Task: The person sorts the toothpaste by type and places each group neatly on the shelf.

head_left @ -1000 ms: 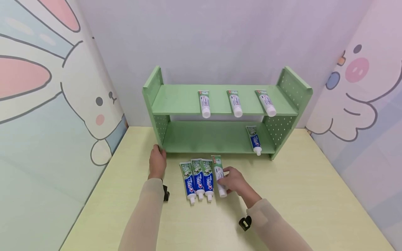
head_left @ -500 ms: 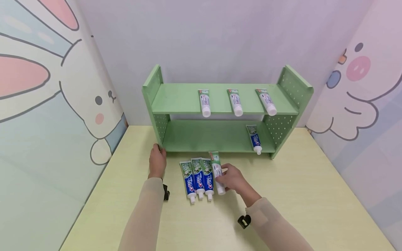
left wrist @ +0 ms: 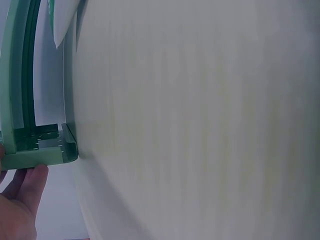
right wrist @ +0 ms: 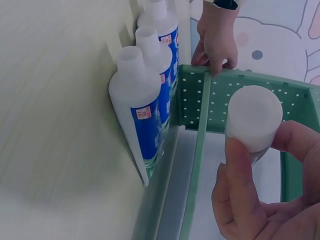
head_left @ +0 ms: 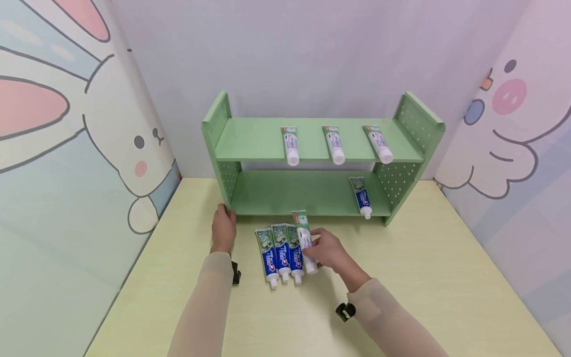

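Note:
My right hand (head_left: 329, 250) pinches a white-and-green toothpaste tube (head_left: 303, 234) between thumb and fingers. Its wide white cap (right wrist: 255, 114) faces the right wrist camera. The tube is lifted off the table, its green end close to the lower shelf's front edge. Three blue-and-green toothpaste tubes (head_left: 281, 250) lie side by side just left of it, caps toward me. At the lower left corner of the green shelf rack (head_left: 254, 141), my left hand (head_left: 224, 232) grips the side panel, with fingertips (left wrist: 37, 175) against its edge in the left wrist view.
On the upper board lie three white-and-green tubes (head_left: 335, 145), spaced apart with caps over the front edge. One blue-and-green tube (head_left: 361, 197) rests at the right of the lower board. The rack stands on a pale wooden table (head_left: 424, 277) against cartoon-printed walls.
My right hand has raised the white-and-green tube from the table and moved it slightly left, toward the rack. The left hand stays at the side panel.

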Tool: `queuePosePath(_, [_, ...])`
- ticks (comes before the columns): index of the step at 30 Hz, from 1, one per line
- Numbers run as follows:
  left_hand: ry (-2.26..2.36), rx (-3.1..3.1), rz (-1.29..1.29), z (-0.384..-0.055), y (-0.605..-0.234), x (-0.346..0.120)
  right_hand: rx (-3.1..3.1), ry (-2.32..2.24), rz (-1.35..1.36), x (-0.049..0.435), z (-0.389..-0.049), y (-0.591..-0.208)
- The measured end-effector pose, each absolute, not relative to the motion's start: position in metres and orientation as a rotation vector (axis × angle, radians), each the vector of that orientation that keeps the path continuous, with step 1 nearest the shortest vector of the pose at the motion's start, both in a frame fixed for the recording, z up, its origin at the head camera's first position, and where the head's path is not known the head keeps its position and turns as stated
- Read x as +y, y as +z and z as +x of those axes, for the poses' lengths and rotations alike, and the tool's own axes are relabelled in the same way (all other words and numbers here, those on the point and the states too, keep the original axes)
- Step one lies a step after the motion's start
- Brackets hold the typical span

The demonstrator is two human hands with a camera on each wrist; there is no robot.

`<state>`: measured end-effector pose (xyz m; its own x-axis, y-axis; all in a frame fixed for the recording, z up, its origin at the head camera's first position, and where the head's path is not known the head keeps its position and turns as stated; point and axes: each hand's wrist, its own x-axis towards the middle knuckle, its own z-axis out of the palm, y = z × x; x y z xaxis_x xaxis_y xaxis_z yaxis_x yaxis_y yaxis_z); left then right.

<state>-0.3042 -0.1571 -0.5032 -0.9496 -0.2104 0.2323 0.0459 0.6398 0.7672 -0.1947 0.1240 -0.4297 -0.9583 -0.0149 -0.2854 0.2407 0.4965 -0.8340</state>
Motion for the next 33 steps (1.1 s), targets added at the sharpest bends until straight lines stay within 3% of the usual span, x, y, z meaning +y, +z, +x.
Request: queuePosePath(33, [-1.213,-2.569,0.139,-0.303,-0.498,-0.156,2.528,-1.463,0.029,0.1,-0.197,-0.391])
